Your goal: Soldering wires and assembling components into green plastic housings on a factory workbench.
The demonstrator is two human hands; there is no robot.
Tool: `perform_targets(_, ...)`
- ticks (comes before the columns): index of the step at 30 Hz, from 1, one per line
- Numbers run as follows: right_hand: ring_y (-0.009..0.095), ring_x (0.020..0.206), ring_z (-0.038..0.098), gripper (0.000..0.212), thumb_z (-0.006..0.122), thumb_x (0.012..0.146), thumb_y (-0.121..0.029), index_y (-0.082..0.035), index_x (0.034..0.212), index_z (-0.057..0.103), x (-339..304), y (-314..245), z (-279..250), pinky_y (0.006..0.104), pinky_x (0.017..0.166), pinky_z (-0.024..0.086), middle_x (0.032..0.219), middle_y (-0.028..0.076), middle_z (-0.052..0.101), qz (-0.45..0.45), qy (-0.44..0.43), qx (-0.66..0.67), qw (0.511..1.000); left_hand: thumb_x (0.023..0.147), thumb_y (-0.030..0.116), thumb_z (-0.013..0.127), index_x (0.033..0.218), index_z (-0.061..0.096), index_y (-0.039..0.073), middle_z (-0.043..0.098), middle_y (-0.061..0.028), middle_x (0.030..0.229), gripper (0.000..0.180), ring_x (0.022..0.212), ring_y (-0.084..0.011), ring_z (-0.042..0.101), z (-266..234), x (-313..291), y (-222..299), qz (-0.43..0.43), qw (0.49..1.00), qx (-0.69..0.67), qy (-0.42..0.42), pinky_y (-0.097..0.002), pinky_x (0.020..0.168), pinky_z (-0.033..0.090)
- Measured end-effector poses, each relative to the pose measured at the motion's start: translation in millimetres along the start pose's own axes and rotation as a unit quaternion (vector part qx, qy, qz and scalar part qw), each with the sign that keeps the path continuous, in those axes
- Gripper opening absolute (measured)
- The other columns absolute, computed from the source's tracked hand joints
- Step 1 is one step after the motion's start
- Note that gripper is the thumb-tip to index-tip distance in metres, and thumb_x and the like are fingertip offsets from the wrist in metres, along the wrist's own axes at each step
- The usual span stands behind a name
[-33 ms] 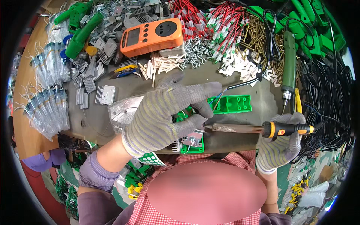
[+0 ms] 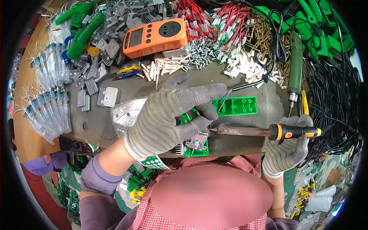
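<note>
My gloved right hand [image 2: 285, 151] grips a soldering iron [image 2: 278, 132] by its black and yellow handle; the tip points left, close to my left fingertips. My gloved left hand [image 2: 165, 117] has its thumb and a bent finger pinched together at thin blue and brown wires [image 2: 221, 102] from a black cable. The wire ends are hidden by the fingers. Below them lies a green plastic housing [image 2: 196, 152] with a metal part [image 2: 197, 143] in it, partly covered by my left hand. A finned heat sink [image 2: 179, 149] sits at its left. Behind is an open green case half [image 2: 239, 106].
An orange meter [image 2: 155, 37] stands at the back among heaped heat sinks [image 2: 111, 50], red leads [image 2: 191, 17], screws [image 2: 199, 53] and white sleeves [image 2: 245, 67]. A green electric screwdriver [image 2: 295, 71] hangs at right beside bundled black cables [image 2: 333, 103]. Bagged parts [image 2: 48, 113] line the left edge.
</note>
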State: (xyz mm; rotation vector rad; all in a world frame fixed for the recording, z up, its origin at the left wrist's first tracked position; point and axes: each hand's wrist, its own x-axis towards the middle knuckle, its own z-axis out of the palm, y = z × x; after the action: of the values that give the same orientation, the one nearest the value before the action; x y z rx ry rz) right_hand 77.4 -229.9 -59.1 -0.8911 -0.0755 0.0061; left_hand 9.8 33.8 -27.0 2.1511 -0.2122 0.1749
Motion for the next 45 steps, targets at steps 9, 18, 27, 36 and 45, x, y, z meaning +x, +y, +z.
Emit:
perform_targets(9, 0.018, 0.067, 0.056, 0.043, 0.071, 0.087, -0.025, -0.006, 0.117, 0.045, -7, 7, 8, 0.0261, 0.053, 0.05, 0.094, 0.008, 0.054, -0.018, 0.008, -0.058, 0.998, 0.078, -0.005, 0.072, 0.136, 0.056, 0.006, 0.068, -0.0021, 0.084, 0.061, 0.081, -0.0163, 0.066, 8, -2, -7, -0.005, 0.996, -0.089, 0.023, -0.036, 0.09, 0.049)
perform_targets(18, 0.019, 0.068, 0.056, 0.041, 0.069, 0.089, -0.024, -0.004, 0.117, 0.046, 3, 6, 2, 0.0289, 0.054, 0.05, 0.091, 0.007, 0.054, -0.005, -0.013, -0.024, 1.0, 0.077, -0.006, 0.072, 0.136, 0.056, 0.004, 0.067, -0.0032, 0.086, 0.061, 0.079, -0.0171, 0.063, 5, 1, -11, 0.032, 0.997, -0.063, 0.02, -0.0332, 0.078, 0.05)
perform_targets(27, 0.015, 0.062, 0.049, 0.029, 0.063, 0.094, -0.023, -0.003, 0.11, 0.049, 34, 8, -16, 0.0312, 0.057, 0.044, 0.077, 0.004, 0.051, 0.035, -0.001, 0.109, 0.993, 0.08, 0.001, 0.075, 0.137, 0.055, 0.008, 0.067, -0.0053, 0.083, 0.06, 0.076, -0.0201, 0.064, 4, 2, -9, 0.042, 0.999, -0.034, 0.01, -0.035, 0.073, 0.051)
perform_targets(36, 0.014, 0.063, 0.049, 0.027, 0.064, 0.093, -0.021, -0.004, 0.107, 0.049, 41, 11, -26, 0.0302, 0.059, 0.044, 0.078, 0.004, 0.052, 0.054, -0.072, 0.107, 0.99, 0.077, 0.003, 0.078, 0.136, 0.056, 0.008, 0.068, -0.0053, 0.082, 0.063, 0.076, -0.0231, 0.064, 2, 3, -11, 0.053, 0.998, -0.028, 0.001, -0.0384, 0.074, 0.049)
perform_targets(45, 0.015, 0.067, 0.051, 0.028, 0.065, 0.092, -0.018, -0.005, 0.11, 0.049, 40, 11, -25, 0.0316, 0.063, 0.046, 0.088, 0.004, 0.055, 0.056, -0.057, 0.109, 0.991, 0.076, 0.004, 0.079, 0.135, 0.057, 0.009, 0.069, -0.0038, 0.083, 0.063, 0.076, -0.0232, 0.064, 0, 4, -9, 0.043, 0.999, -0.014, -0.005, -0.0386, 0.074, 0.048)
